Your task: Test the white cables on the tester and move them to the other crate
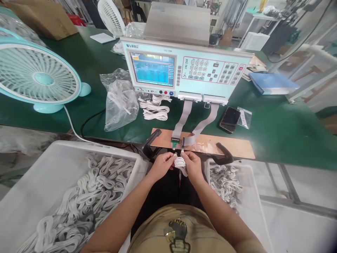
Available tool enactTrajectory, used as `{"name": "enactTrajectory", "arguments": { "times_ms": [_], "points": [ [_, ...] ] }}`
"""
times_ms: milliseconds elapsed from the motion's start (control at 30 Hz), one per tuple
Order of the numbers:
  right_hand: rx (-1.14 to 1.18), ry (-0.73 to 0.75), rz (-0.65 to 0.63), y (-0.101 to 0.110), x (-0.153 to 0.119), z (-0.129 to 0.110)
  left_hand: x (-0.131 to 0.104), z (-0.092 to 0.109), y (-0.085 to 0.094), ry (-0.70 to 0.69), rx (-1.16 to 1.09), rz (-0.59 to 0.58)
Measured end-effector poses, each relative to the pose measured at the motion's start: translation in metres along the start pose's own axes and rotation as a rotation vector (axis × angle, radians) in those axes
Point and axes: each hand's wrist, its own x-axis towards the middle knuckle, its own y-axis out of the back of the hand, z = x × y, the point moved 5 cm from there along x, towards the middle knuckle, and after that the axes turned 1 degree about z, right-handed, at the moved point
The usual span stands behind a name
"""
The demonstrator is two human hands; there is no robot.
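A coiled white cable (180,163) was held between the two hands just below the near edge of the green table (276,130). The left hand (162,164) was closed on the coil's left side, with its fingers pinching one plug up toward the green socket (174,141) on the wooden board (226,146). The right hand (193,164) was closed on the coil's right side, and the other plug was held up at a second socket (182,142) beside the first. Whether either plug was fully seated could not be told; both were very small in the view.

The step in hand was judged to be the plugging of both cable ends into the fixture, which was joined by two grey ribbon cables (184,117) to the tester (184,68). For the next move, both plugs would need to be lined up squarely with their sockets and pressed home, and the screen (153,69) read.

A bin (39,175) of coiled cables was seen at the left and another bin (247,196) at the right. A phone (229,119) lay on the table by the board, and a fan (39,77) stood at the far left.

A logo and a model line were printed along the tester's top edge, but neither could be read. The keypad legends and the screen text were likewise too small.
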Motion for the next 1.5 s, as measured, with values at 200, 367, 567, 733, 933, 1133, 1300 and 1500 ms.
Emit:
{"name": "enactTrajectory", "arguments": {
  "times_ms": [200,367,567,733,933,1133,1300,1500],
  "points": [
    [0.167,-0.091,0.018,-0.006,0.002,0.003,0.003,0.017,0.009,-0.218,0.173,0.097],
    [0.118,-0.063,0.001,-0.004,0.002,0.003,0.004,0.004,0.005,-0.139,0.083,0.247],
    [0.158,-0.06,-0.024,-0.005,0.001,-0.001,0.005,-0.008,-0.001,-0.078,-0.147,0.324],
    [0.171,-0.092,-0.014,-0.006,0.001,0.0,0.004,-0.012,-0.006,-0.063,-0.184,0.337],
    [0.148,-0.066,-0.018,-0.005,0.003,0.006,0.002,-0.005,-0.007,-0.106,-0.219,0.396],
    [0.119,-0.062,-0.019,-0.005,0.003,0.004,0.002,-0.004,-0.007,-0.1,-0.217,0.41],
    [0.127,-0.084,-0.018,-0.006,0.001,0.001,0.003,-0.005,-0.007,-0.105,-0.253,0.406],
    [0.115,-0.049,-0.016,-0.003,0.005,0.005,0.007,-0.014,-0.012,-0.093,-0.344,0.409]
  ]
}}
